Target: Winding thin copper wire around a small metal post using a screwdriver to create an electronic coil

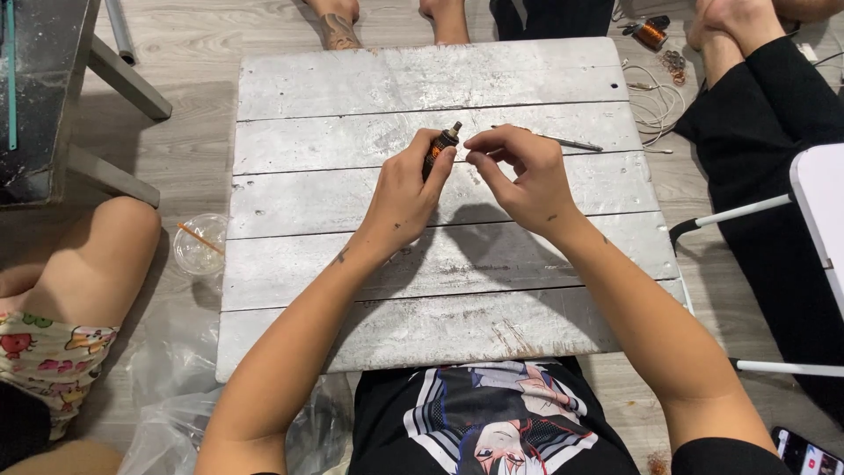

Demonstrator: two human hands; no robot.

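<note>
Centrally, one small dark cylindrical vial with orange label (440, 148) gripped in left hand (403, 198) fingers above whitewashed plank worktop (352, 264), right hand (526, 176) fingers loosely curled, empty, just beside it; one thin metal rod (567, 142) behind.

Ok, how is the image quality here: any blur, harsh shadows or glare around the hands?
Head view: sharp overall, with even, soft light; the left hand holding the small dark cylinder and the right hand are both in focus. The hands cast soft shadows on the white plank table beneath them. No glare there, only mild wide-angle spread toward the edges.
</note>
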